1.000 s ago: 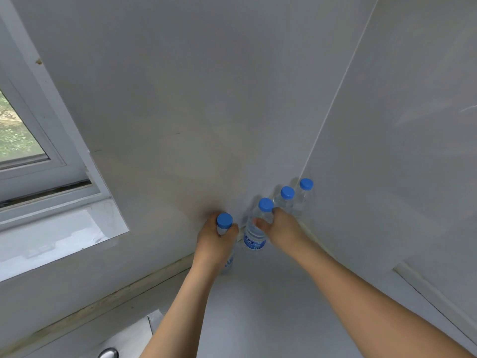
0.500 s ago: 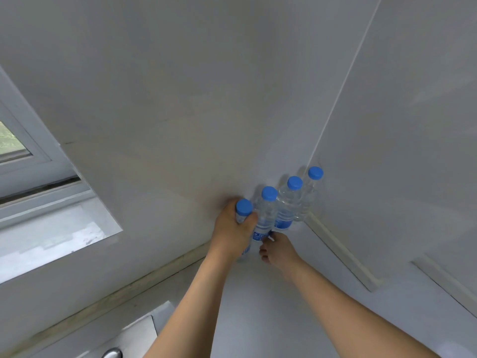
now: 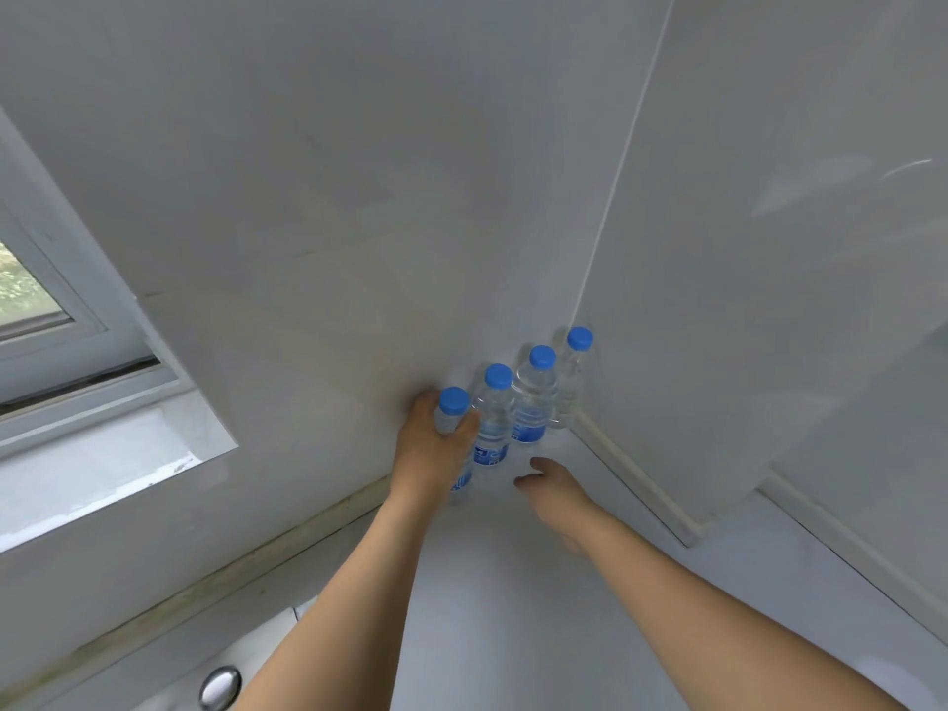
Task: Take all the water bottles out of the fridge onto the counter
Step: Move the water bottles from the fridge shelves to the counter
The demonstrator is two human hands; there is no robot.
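Observation:
Several clear water bottles with blue caps stand in a row on the white counter point(image 3: 513, 582), running into the wall corner. My left hand point(image 3: 436, 449) grips the nearest bottle point(image 3: 452, 402) just under its cap. Beside it stand a second bottle point(image 3: 493, 418), a third point(image 3: 534, 397) and the farthest point(image 3: 573, 377) against the corner. My right hand point(image 3: 556, 487) hovers low over the counter just in front of the row, fingers loosely bent, holding nothing. No fridge is in view.
White walls meet in a corner behind the bottles. A window point(image 3: 46, 320) with a white sill lies at the left. A round metal fitting point(image 3: 220, 687) sits at the bottom edge by a sink rim.
My right hand has let go of the second bottle and pulled back toward me. My left hand has brought its bottle right against the row. The view has shifted right.

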